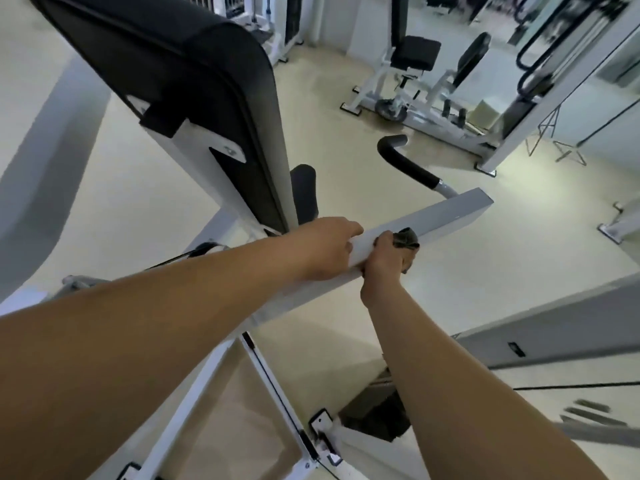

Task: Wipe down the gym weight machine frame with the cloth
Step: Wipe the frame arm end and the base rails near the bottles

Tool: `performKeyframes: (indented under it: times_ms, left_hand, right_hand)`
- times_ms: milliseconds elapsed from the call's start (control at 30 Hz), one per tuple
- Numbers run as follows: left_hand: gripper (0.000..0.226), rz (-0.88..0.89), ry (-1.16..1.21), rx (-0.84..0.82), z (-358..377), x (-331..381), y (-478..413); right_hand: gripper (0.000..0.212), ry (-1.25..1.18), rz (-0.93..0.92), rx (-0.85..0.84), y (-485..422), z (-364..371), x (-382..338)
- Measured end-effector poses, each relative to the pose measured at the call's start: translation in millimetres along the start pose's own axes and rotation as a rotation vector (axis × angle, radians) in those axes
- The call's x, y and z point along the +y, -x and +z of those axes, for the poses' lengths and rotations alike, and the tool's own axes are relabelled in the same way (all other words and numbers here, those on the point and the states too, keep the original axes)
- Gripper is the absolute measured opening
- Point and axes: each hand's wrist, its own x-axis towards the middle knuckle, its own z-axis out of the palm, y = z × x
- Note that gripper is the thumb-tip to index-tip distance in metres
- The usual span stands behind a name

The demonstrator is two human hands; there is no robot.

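Now | right hand [384,259] grips dark cloth [408,239] on the grey bar [453,216], at 3 o'clock from left hand [325,249] | left hand lies loose on bar, holding nothing | best: press hard, rub toward 2 o'clock end.

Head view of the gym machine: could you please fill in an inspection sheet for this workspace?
Surface: pale gym floor.
Job's things: dark cloth pressed against the pale frame beam.
Clutter: nothing seen.
Hands: right hand grips the cloth on the beam; left hand rests on the beam beside it, finger curl unclear.
Cables: black cable runs along the lower frame.
Surroundings: back pad to the left, handle grip beyond the beam, another white machine further off.
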Motion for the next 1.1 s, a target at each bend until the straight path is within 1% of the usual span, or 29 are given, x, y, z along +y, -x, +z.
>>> performKeyframes:
  times_ms: [133, 300, 467, 533, 600, 633, 700, 733, 833, 867, 933, 967, 1000, 1033, 1100]
  left_hand:
    - [0.036, 0.024, 0.010, -0.012, 4, 18, -55]
    - [0.039, 0.046, 0.064, -0.001, 13, 39, -111]
    - [0.034, 0.084, 0.026, -0.018, 22, 43, -130]
    - [0.034, 0.082, 0.040, -0.016, 24, 39, -127]
    - [0.031, 0.084, 0.048, 0.000, 27, 32, -120]
    - [0.031, 0.081, 0.047, 0.010, 27, 27, -115]
    - [0.032, 0.071, 0.064, 0.012, 29, 22, -103]
    - [0.032, 0.070, 0.068, 0.012, 29, 20, -97]
    - [0.034, 0.056, 0.077, 0.011, 23, 18, -78]
    - [0.036, 0.045, 0.093, 0.004, 20, 18, -73]
    - [0.043, 0.031, 0.129, 0.013, 15, 16, -61]
    - [0.048, 0.028, 0.136, 0.030, 13, 13, -57]
    - [0.052, 0.024, 0.142, 0.040, 12, 10, -52]
    - [0.053, 0.021, 0.137, 0.046, 13, 7, -48]
    - [0.045, -0.001, 0.099, 0.051, 16, -1, -38]
  right_hand:
    - [0.064, 0.005, -0.006, 0.023, -53, -15, -23]
    - [0.052, 0.011, 0.014, 0.046, -106, -30, -41]
    - [0.053, 0.026, 0.006, 0.117, -143, -34, -65]
    - [0.045, 0.035, 0.024, 0.107, -149, -39, -73]
    - [0.037, 0.027, 0.021, 0.095, -146, -43, -80]
    - [0.038, 0.025, 0.014, 0.096, -144, -43, -81]
    - [0.050, 0.043, -0.023, 0.117, -135, -39, -79]
    - [0.052, 0.051, -0.049, 0.135, -130, -35, -75]
    - [0.039, 0.047, -0.058, 0.137, -99, -28, -55]
    - [0.045, 0.020, -0.047, 0.097, -86, -25, -43]
    - [0.068, -0.028, -0.032, -0.004, -49, -18, -16]
    - [0.073, -0.045, -0.027, -0.062, -31, -15, -4]
    - [0.073, -0.057, -0.023, -0.102, -18, -13, 4]
    - [0.071, -0.065, -0.025, -0.100, -15, -12, 5]
    - [0.066, -0.040, -0.050, -0.005, -34, -13, -10]
